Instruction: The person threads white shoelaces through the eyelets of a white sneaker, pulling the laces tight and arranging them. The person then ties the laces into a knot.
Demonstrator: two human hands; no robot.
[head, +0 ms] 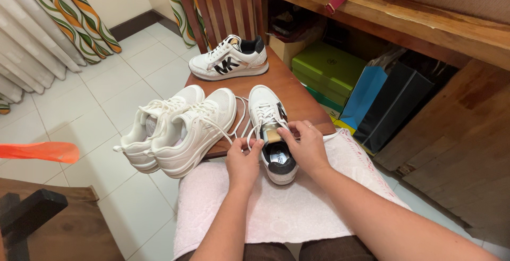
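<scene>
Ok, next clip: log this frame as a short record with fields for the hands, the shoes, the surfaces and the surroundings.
left hand: left hand pinches a white lace of the white low-top sneaker with a black heel
right hand: right hand rests on that sneaker's tongue, fingers at the laces
other shoes: pair of all-white sneakers to the left; one white sneaker with black lettering further back
surfaces: pale pink towel on the lap; dark wooden chair seat
surroundings: green boxes, blue paper bag, black bag

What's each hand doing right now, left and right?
Left hand: closed, pinching a white lace of the white sneaker on the towel.
Right hand: fingers curled on the same sneaker's laces at its tongue.
</scene>
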